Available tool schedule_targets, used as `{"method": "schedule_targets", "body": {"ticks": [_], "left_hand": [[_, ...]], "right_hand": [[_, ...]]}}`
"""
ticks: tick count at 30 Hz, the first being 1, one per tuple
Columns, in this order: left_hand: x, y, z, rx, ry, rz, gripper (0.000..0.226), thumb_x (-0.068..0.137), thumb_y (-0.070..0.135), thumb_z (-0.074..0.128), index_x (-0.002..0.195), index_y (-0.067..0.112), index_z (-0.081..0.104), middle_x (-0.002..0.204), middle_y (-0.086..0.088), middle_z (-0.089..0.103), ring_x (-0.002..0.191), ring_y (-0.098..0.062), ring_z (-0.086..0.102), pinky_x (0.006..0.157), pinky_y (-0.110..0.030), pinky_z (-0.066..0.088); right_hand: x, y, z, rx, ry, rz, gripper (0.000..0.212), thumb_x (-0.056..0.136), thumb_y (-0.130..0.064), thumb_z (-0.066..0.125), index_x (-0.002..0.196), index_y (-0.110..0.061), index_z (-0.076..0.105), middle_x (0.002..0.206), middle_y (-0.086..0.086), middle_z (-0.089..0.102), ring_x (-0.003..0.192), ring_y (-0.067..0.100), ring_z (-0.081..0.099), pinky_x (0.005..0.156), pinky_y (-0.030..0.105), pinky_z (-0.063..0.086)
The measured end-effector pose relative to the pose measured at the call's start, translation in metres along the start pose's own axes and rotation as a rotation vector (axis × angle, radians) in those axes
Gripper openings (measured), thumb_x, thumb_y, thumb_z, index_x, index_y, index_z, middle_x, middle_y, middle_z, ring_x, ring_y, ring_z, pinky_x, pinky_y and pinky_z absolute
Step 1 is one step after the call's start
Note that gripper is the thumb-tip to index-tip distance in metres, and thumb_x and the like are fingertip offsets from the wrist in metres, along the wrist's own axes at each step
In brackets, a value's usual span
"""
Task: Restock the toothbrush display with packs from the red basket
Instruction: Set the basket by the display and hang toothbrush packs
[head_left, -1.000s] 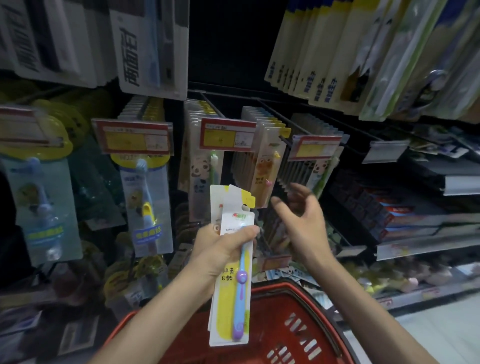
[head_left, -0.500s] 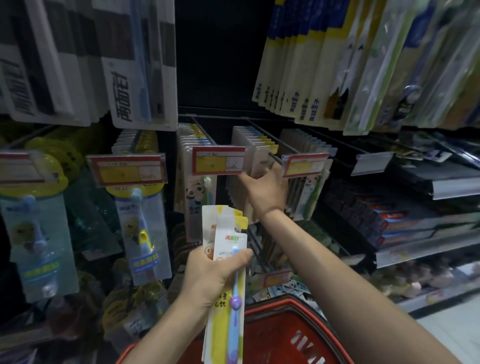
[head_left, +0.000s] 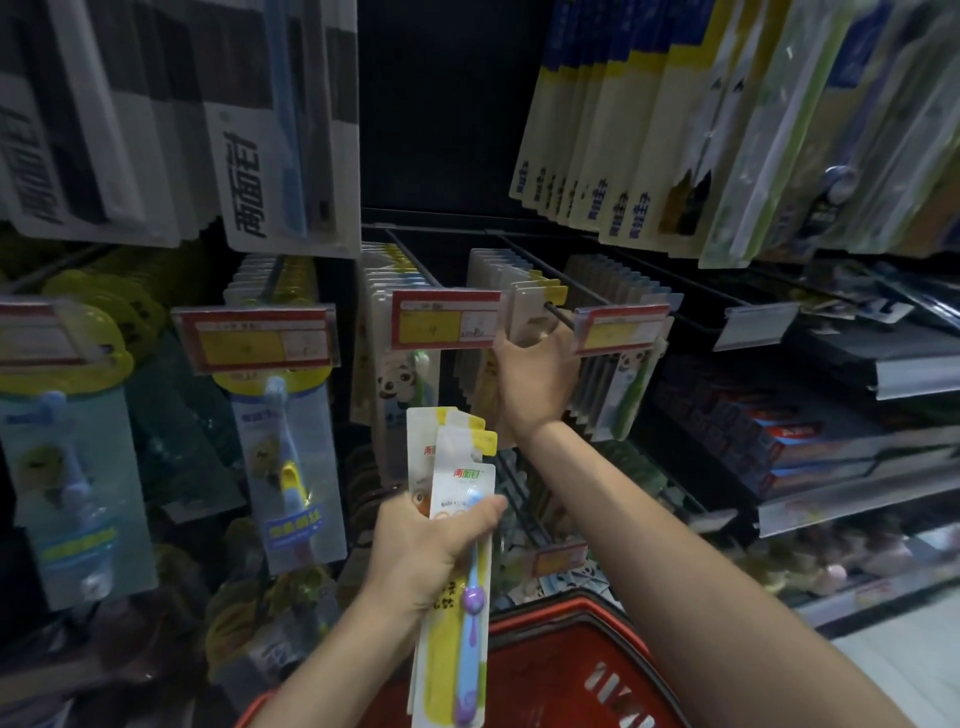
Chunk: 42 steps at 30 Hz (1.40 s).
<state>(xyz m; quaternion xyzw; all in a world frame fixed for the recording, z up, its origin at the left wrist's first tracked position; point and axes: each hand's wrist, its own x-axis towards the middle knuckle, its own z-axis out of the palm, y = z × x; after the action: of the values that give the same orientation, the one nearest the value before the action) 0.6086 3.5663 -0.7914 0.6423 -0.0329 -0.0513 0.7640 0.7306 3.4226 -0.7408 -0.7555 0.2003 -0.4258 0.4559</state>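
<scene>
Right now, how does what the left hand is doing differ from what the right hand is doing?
The left hand is low, just above the red basket, while the right hand reaches up to the display.
The left hand is closed on a fan of toothbrush packs, thumb across the front one; the right hand grips the front pack hanging on a peg.
The left-hand packs are off the display; the right-hand pack is on its peg.
Both grip yellow-tabbed packs.

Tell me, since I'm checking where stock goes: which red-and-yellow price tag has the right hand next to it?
The right hand reaches between the two middle price tags, at the peg just left of the rightmost red-and-yellow tag; the other tags hang farther left.
</scene>
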Motion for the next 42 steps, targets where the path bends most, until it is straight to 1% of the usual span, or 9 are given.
{"method": "schedule_targets", "body": {"ticks": [5,9,12,17,22,26,31,34,42], "left_hand": [[0.000,0.001,0.002,-0.011,-0.002,0.001,0.019,0.076,0.003,0.088,0.091,0.006,0.077,0.073,-0.003,0.078,0.062,-0.011,0.072,0.055,-0.020,0.053],[0.000,0.002,0.001,-0.019,0.016,0.006,0.019,0.076,0.003,0.088,0.090,0.009,0.078,0.074,-0.002,0.079,0.063,-0.010,0.073,0.056,-0.019,0.054],[0.001,0.002,0.000,-0.016,0.015,-0.002,0.018,0.075,0.004,0.089,0.090,0.006,0.078,0.072,-0.003,0.078,0.061,-0.010,0.072,0.055,-0.020,0.053],[0.002,0.002,-0.002,-0.027,0.010,0.009,0.021,0.076,0.003,0.089,0.093,0.007,0.078,0.080,-0.006,0.080,0.069,-0.015,0.075,0.061,-0.025,0.058],[0.003,0.003,-0.002,-0.043,-0.025,0.021,0.027,0.075,0.005,0.089,0.099,0.003,0.077,0.087,-0.012,0.081,0.074,-0.019,0.077,0.062,-0.025,0.058],[-0.001,0.003,0.002,-0.061,-0.061,0.015,0.036,0.069,0.009,0.094,0.100,-0.001,0.077,0.087,-0.017,0.080,0.077,-0.025,0.077,0.064,-0.029,0.060],[-0.007,0.004,0.006,-0.070,-0.064,-0.001,0.020,0.078,0.000,0.085,0.097,0.001,0.078,0.086,-0.017,0.080,0.073,-0.022,0.076,0.063,-0.029,0.061],[-0.011,0.006,0.007,-0.065,-0.077,-0.006,0.017,0.079,0.001,0.085,0.094,0.003,0.078,0.085,-0.016,0.080,0.073,-0.023,0.076,0.063,-0.031,0.062],[-0.014,0.011,0.010,-0.096,-0.089,-0.040,0.043,0.058,0.024,0.093,0.093,0.002,0.079,0.086,-0.019,0.080,0.073,-0.028,0.076,0.068,-0.038,0.064]], "right_hand": [[-0.002,-0.009,0.004,-0.016,0.044,0.043,0.059,0.067,-0.082,0.053,0.097,-0.031,0.058,0.093,-0.006,0.071,0.087,0.024,0.072,0.088,0.050,0.060],[-0.008,-0.020,-0.004,-0.027,0.063,0.048,0.033,0.081,-0.057,0.069,0.078,-0.030,0.050,0.076,-0.013,0.055,0.080,0.025,0.070,0.083,0.048,0.060],[-0.010,-0.020,-0.009,0.008,0.067,0.013,0.036,0.082,-0.051,0.069,0.069,-0.030,0.042,0.070,-0.002,0.066,0.067,0.018,0.069,0.072,0.042,0.061],[-0.010,-0.006,-0.018,0.068,-0.041,0.033,0.039,0.066,-0.057,0.066,0.076,-0.019,0.067,0.070,-0.002,0.074,0.061,0.013,0.073,0.062,0.044,0.064],[-0.013,-0.002,-0.039,0.090,-0.085,0.074,0.042,0.060,-0.057,0.074,0.077,-0.018,0.073,0.070,-0.005,0.076,0.061,0.016,0.075,0.054,0.047,0.063],[-0.025,-0.004,-0.058,0.123,-0.103,0.087,0.038,0.065,-0.041,0.078,0.076,-0.005,0.074,0.064,0.005,0.075,0.053,0.028,0.073,0.042,0.054,0.056],[-0.032,-0.017,-0.089,0.073,-0.137,0.114,0.035,0.068,-0.034,0.086,0.093,-0.015,0.071,0.078,-0.004,0.077,0.064,0.010,0.075,0.060,0.043,0.065],[-0.034,-0.027,-0.105,0.038,-0.180,0.118,0.036,0.076,-0.029,0.087,0.099,-0.009,0.068,0.081,-0.002,0.075,0.057,0.008,0.072,0.055,0.033,0.063],[-0.046,-0.042,-0.139,0.121,-0.260,0.125,0.032,0.079,-0.015,0.081,0.105,-0.011,0.063,0.086,-0.001,0.074,0.069,0.019,0.075,0.050,0.049,0.062]]}}
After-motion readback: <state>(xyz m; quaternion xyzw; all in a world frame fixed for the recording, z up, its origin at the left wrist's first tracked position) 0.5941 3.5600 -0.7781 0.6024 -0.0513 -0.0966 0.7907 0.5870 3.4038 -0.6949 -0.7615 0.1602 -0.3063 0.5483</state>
